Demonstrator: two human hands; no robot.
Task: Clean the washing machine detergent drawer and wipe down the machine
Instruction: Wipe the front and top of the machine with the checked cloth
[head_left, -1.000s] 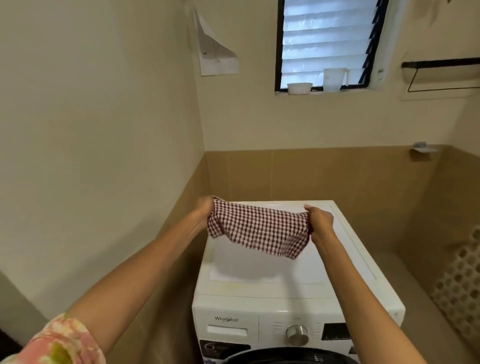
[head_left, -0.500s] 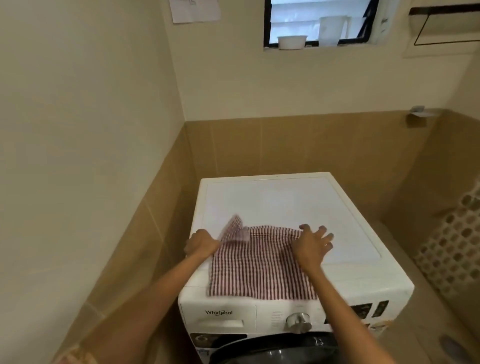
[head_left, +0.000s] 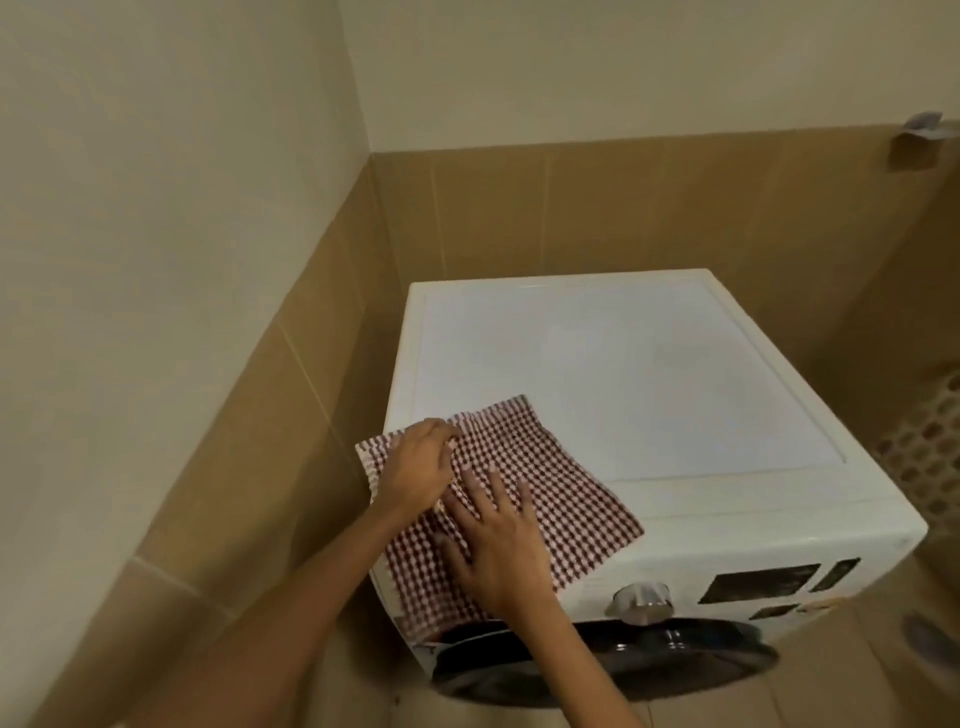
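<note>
- Checked cloth (head_left: 550, 483): on washing machine (head_left: 623, 364) top, front-left corner; near part hangs over front edge.
- L hand (head_left: 418, 467): fingers curled, gripping cloth near left edge.
- R hand (head_left: 501, 545): flat, fingers spread, pressing cloth down.

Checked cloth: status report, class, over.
Left hand grips checked cloth; right hand flat on it. Cloth drapes front-left corner of washing machine. Nothing seen blocking.

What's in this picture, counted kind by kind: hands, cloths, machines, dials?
hands: 2 (left hand, right hand)
checked cloth: 1
washing machine: 1
dial: 1
total: 5
</note>
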